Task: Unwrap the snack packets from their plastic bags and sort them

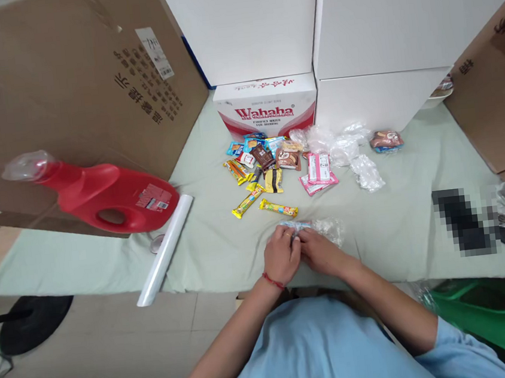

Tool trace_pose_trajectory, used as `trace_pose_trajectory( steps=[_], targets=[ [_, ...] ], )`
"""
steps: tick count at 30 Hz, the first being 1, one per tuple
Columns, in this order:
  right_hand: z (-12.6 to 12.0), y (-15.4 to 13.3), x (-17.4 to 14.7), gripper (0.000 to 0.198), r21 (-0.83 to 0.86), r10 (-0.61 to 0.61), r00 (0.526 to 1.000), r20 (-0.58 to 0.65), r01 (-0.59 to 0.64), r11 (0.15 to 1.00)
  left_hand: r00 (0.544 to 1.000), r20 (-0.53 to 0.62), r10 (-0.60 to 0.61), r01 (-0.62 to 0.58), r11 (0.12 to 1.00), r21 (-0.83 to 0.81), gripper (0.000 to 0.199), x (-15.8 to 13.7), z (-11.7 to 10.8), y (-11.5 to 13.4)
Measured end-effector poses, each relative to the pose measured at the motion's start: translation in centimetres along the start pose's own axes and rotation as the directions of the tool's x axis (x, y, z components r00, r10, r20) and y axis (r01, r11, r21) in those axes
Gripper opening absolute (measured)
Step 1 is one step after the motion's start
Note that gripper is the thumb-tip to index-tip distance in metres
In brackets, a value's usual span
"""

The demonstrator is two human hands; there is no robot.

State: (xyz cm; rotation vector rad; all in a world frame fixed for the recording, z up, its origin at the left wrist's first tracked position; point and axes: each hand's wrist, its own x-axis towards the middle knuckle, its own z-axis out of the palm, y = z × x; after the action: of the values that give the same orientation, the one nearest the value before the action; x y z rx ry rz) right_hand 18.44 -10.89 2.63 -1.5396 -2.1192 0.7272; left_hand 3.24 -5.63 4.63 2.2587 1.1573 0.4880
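Head view: two hands hold one plastic-wrapped packet

Snacks before the carton

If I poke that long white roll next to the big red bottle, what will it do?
The white roll would probably roll sideways, because it looks long and round. It seems likely to be fairly stiff, since it lies straight. Pushed towards the person, it might tip off, as its near end appears to stick out past the green cloth's edge.
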Motion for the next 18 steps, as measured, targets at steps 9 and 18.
trace_pose_trajectory(
  steps=[9,18],
  targets=[
    [-4.2,3.7,-4.9,0.033,0.246,0.487,0.706,-0.515,-0.423,0.872,0.99,0.13,0.058,-0.114,0.871,0.478,0.051,-2.3,2.3,-0.6],
    [-2.4,2.4,-4.0,0.012,-0.135,0.397,0.816,-0.421,-0.49,0.861,0.988,0.153,0.027,-0.106,0.837,0.537,0.054,-2.9,3.8,-0.4]
  ],
)
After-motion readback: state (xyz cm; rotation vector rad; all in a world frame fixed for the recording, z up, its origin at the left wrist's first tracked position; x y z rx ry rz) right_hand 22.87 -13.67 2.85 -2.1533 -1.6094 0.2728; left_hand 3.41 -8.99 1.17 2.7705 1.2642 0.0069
